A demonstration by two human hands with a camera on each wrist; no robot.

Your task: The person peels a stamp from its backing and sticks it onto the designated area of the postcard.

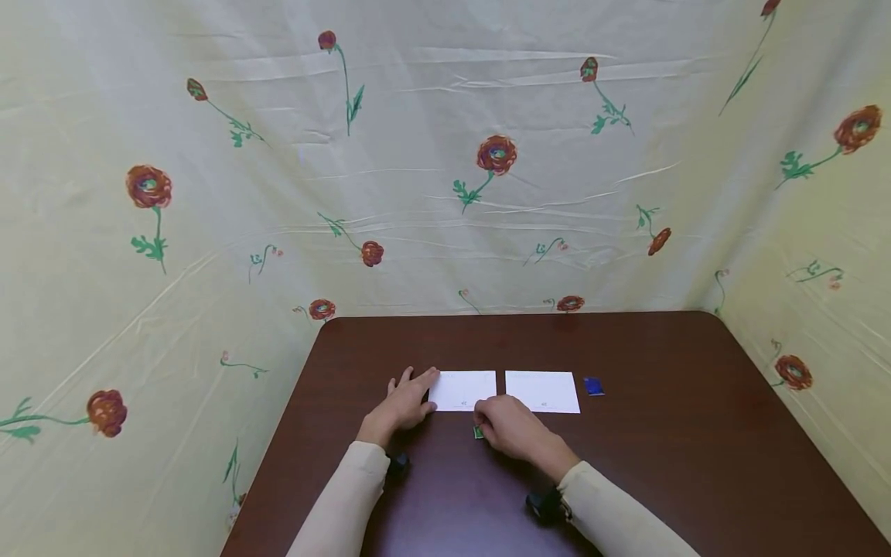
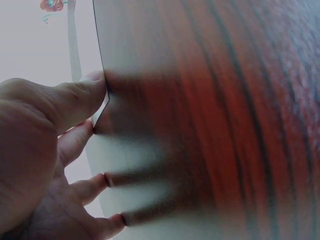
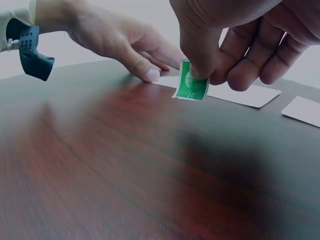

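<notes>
In the head view my left hand [image 1: 402,402] lies with fingers spread at the left edge of a white card [image 1: 461,384]. Its thumb and index finger touch the card's corners; the other fingertips rest on the table. My right hand [image 1: 513,427] pinches a green postage stamp [image 3: 190,89] between thumb and fingers. The stamp has a white perforated border and a pale globe design. It is held up over the table, just in front of the first card's near right corner. A second white card [image 1: 546,387] lies alongside, partly covered by the right hand.
A small dark blue piece [image 1: 594,386] lies right of the second card. Both cards lie on a dark brown wooden table [image 1: 661,441]. Flower-printed cloth [image 1: 418,170] hangs behind the table and at its sides. A dark band [image 3: 35,52] is on the left wrist.
</notes>
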